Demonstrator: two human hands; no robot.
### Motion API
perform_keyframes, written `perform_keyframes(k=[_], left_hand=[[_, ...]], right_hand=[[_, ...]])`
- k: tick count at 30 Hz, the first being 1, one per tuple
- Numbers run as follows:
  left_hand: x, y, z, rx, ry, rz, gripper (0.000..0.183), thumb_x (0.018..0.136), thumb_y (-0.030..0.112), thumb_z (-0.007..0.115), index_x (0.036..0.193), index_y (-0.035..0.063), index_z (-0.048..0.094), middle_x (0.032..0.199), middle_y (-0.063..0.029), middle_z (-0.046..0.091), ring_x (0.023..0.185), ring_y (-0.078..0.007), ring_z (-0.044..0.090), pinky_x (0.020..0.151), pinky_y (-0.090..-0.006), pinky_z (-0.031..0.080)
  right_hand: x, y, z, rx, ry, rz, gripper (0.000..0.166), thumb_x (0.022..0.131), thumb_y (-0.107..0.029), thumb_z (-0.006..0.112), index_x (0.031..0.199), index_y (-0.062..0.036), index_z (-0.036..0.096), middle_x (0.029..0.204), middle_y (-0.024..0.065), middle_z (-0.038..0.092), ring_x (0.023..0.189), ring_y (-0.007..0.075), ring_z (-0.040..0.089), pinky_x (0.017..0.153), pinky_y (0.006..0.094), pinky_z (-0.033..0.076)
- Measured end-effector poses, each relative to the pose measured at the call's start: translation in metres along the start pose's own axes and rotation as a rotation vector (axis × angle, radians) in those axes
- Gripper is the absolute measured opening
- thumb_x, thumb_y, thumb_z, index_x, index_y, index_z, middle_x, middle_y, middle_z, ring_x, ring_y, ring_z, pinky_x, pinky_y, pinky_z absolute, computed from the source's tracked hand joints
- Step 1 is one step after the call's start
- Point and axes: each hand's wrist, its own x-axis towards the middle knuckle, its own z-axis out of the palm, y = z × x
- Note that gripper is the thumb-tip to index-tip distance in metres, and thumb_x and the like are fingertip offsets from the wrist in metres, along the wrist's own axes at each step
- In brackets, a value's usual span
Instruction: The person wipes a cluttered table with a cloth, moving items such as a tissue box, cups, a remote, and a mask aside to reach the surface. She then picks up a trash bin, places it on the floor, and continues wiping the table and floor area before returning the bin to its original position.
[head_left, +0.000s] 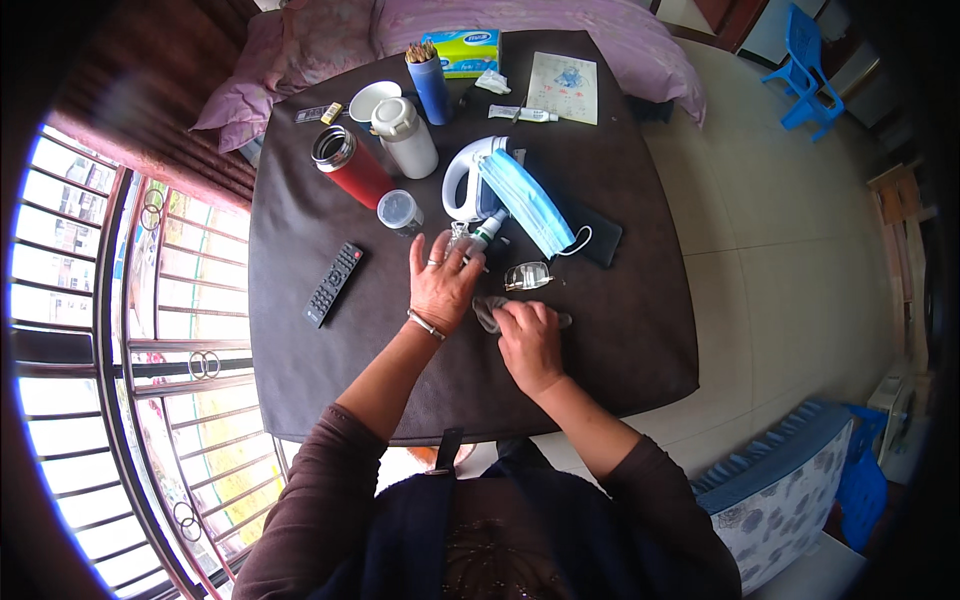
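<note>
My left hand (444, 289) reaches over the dark table cover (390, 360), its fingertips over a small clear object (459, 231) beside a white and green bottle (491, 225); whether it grips either I cannot tell. My right hand (531, 341) has its fingers closed on a crumpled grey cloth (490, 311) lying on the table. A pair of eyeglasses (529, 277) rests just beyond the cloth. A blue face mask (529, 202) lies across a white-handled appliance (463, 180) and a dark flat object (600, 238).
At left are a remote control (334, 285), a red open flask (360, 172), a white bottle (409, 142) and a lidded jar (400, 211). Farther back stand a blue pencil cup (430, 86), a white bowl (373, 100), a tissue pack (463, 54), a tube (521, 113) and paper (564, 86).
</note>
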Motion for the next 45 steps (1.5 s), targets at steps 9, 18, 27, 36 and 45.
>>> perform_keyframes(k=[9, 18, 27, 36, 45], left_hand=[[0.004, -0.011, -0.01, 0.079, 0.06, -0.17, 0.024, 0.08, 0.015, 0.061, 0.103, 0.0186, 0.064, 0.111, -0.001, 0.061, 0.116, -0.0261, 0.051, 0.101, -0.0546, 0.03], [0.063, 0.059, -0.021, -0.165, -0.139, 0.169, 0.061, 0.074, 0.03, 0.073, 0.131, 0.0266, 0.049, 0.143, -0.0082, 0.039, 0.132, -0.0312, 0.037, 0.109, -0.0567, 0.022], [0.121, 0.107, 0.021, 0.113, -0.608, 0.455, 0.044, 0.087, 0.021, 0.054, 0.131, 0.0239, 0.049, 0.138, -0.0005, 0.045, 0.136, -0.028, 0.035, 0.113, -0.0644, 0.005], [0.096, 0.067, 0.013, 0.114, -0.385, 0.525, 0.015, 0.08, 0.014, 0.057, 0.095, 0.0164, 0.06, 0.105, -0.0028, 0.056, 0.127, -0.0269, 0.047, 0.114, -0.0633, 0.008], [0.074, 0.042, 0.004, 0.01, -0.425, 0.372, 0.017, 0.079, 0.009, 0.057, 0.095, 0.0136, 0.061, 0.129, -0.0065, 0.057, 0.138, -0.0261, 0.034, 0.116, -0.0599, 0.003]], right_hand=[[0.077, 0.011, 0.035, -0.144, 0.21, 0.067, 0.008, 0.075, -0.009, 0.062, 0.083, -0.0116, 0.065, 0.091, 0.002, 0.06, 0.09, 0.0254, 0.055, 0.078, 0.0408, 0.044], [-0.005, -0.029, 0.019, 0.121, -0.04, -0.109, 0.005, 0.074, -0.013, 0.065, 0.078, -0.0125, 0.062, 0.086, 0.0016, 0.059, 0.086, 0.0219, 0.055, 0.078, 0.0375, 0.044], [-0.052, 0.023, -0.061, 0.226, 0.012, 0.038, 0.031, 0.065, -0.001, 0.066, 0.094, -0.0108, 0.065, 0.096, 0.0048, 0.059, 0.093, 0.0262, 0.055, 0.083, 0.0396, 0.043], [0.108, 0.211, -0.076, -0.066, 0.534, 0.25, 0.035, 0.071, -0.001, 0.061, 0.104, -0.0114, 0.066, 0.105, 0.0085, 0.062, 0.1, 0.0314, 0.056, 0.088, 0.0419, 0.045], [0.092, 0.177, -0.058, -0.103, 0.096, -0.04, 0.023, 0.068, -0.004, 0.065, 0.087, -0.0162, 0.07, 0.096, -0.0001, 0.062, 0.093, 0.0245, 0.055, 0.079, 0.0407, 0.043]])
